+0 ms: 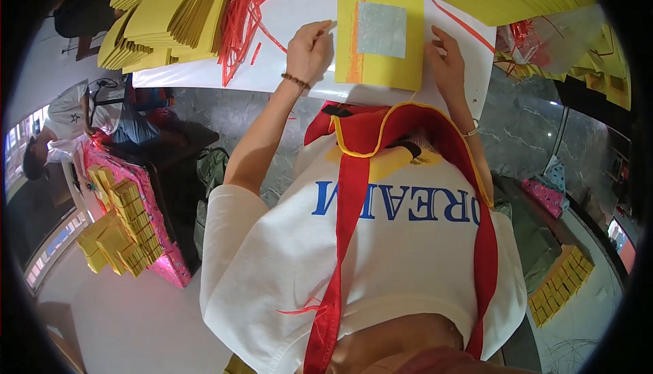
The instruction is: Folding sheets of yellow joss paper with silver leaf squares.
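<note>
Silver-patched yellow paper [381, 32] lies flat; its long axis points forward.

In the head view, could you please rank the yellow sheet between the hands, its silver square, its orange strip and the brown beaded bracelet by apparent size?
Largest to smallest:
1. Yellow sheet
2. Silver square
3. Orange strip, tall but narrow
4. Brown beaded bracelet

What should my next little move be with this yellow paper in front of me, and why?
Probably bring both hands inward to take its side edges: the yellow paper lies flat, silver square facing up, with your left hand and right hand flanking it, neither apparently gripping it.
</note>
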The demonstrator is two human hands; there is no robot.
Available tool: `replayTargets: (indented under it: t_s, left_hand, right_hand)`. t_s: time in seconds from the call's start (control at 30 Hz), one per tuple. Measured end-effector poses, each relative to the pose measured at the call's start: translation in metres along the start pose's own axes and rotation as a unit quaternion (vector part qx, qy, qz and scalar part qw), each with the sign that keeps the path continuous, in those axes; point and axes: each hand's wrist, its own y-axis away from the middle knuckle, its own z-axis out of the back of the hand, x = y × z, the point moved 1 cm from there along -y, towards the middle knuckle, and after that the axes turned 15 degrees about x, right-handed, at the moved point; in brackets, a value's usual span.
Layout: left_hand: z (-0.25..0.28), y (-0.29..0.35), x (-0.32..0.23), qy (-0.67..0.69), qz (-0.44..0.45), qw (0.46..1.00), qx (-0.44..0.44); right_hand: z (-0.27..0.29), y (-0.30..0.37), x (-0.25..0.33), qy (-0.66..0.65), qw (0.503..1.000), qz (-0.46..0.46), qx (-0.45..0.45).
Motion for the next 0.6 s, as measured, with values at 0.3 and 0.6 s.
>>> replayTargets:
  t_s: [0.3, 0.6]
  left_hand:
    - [-0.002, 0.039, -0.036, -0.23, -0.234, 0.934, 0.14]
    - [0.005, 0.026, -0.024, -0.175, -0.186, 0.939, 0.231]
  right_hand:
    - [-0.009, 0.017, 0.005, 0.311, 0.921, 0.22, 0.084]
    - [-0.009, 0.014, 0.0, 0.142, 0.972, 0.153, 0.111]
